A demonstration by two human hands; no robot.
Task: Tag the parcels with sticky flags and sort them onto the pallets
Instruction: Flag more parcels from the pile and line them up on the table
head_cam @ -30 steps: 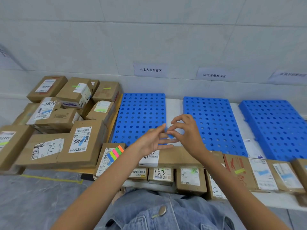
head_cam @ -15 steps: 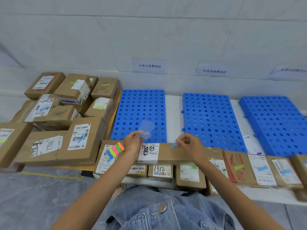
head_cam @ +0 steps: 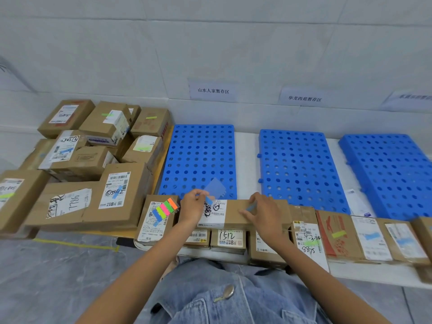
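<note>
A brown parcel (head_cam: 236, 210) with a white label lies at the table's near edge, in front of the left blue pallet (head_cam: 198, 160). My left hand (head_cam: 192, 205) pinches a translucent blue flag sheet (head_cam: 215, 188) above the parcel's label. My right hand (head_cam: 264, 213) presses a single blue flag (head_cam: 252, 207) onto the parcel's brown top. A strip of coloured sticky flags (head_cam: 164, 208) rests on the small parcel (head_cam: 154, 220) to the left.
Two more blue pallets (head_cam: 297, 169) (head_cam: 388, 171) lie to the right under wall signs (head_cam: 212, 91). A pile of flagged parcels (head_cam: 88, 160) fills the left. A row of small parcels (head_cam: 339, 237) lines the near table edge. My lap in denim sits below.
My hands separated, and a blue flag came off the sheet with my right hand. Both hands dropped to the parcel, where the right hand now presses the flag down.
</note>
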